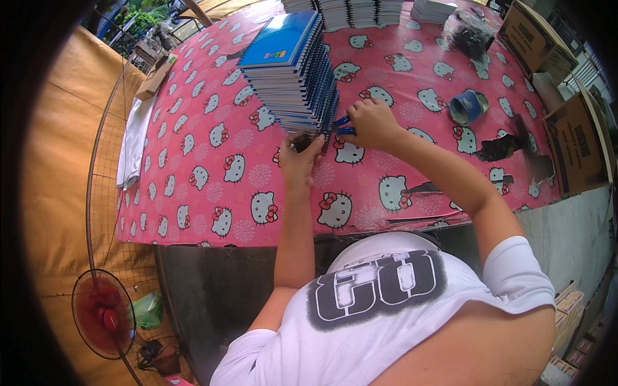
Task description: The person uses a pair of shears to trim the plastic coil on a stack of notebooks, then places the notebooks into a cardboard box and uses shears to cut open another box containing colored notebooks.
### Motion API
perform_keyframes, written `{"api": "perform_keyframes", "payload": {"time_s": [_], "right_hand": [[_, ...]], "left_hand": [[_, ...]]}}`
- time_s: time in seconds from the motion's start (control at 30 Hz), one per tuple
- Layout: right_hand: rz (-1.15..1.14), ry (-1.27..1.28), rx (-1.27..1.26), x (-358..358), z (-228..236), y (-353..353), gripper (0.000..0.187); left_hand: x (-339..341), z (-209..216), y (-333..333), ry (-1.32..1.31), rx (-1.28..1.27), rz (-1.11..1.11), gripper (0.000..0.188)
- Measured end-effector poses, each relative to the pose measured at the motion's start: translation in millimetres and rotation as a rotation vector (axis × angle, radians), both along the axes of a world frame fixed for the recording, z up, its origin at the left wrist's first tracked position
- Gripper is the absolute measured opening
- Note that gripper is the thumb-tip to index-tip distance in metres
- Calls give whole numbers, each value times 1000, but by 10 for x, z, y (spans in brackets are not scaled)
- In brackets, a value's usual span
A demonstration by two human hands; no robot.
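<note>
A tall stack of spiral notebooks point(293, 83) with blue covers and dark coils stands on the pink table, leaning slightly. At its near lower corner, my left hand point(298, 161) has thumb and fingers closed on the edge of a low notebook, beside the coil. My right hand point(375, 124) is wrapped round blue-handled pliers point(346, 126). Their jaws point left and reach the coil end next to my left thumb. The exact spot where the jaws meet the coil is too small to make out.
More notebook stacks point(360, 13) stand at the far edge. A blue tape roll point(468, 107), a black plastic-wrapped bundle point(468, 35) and dark tape patches point(502, 147) lie to the right. Cardboard boxes point(579, 138) line the right edge; a red fan point(103, 313) stands lower left.
</note>
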State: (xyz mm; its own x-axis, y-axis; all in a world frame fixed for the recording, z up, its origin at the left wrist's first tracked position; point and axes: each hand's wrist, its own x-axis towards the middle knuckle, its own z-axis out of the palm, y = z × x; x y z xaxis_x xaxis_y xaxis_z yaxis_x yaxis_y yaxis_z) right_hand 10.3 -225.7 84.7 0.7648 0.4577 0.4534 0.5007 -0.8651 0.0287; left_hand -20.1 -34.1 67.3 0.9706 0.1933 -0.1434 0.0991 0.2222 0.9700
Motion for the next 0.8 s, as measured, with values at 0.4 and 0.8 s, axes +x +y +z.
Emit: {"api": "perform_keyframes", "payload": {"time_s": [0.4, 0.8], "right_hand": [[-168, 397, 3, -124, 134, -62, 45], [-129, 530, -37, -87, 40, 103, 42]], "left_hand": [[7, -27, 115, 99, -56, -17, 42], [7, -88, 95, 116, -60, -2, 44]]}}
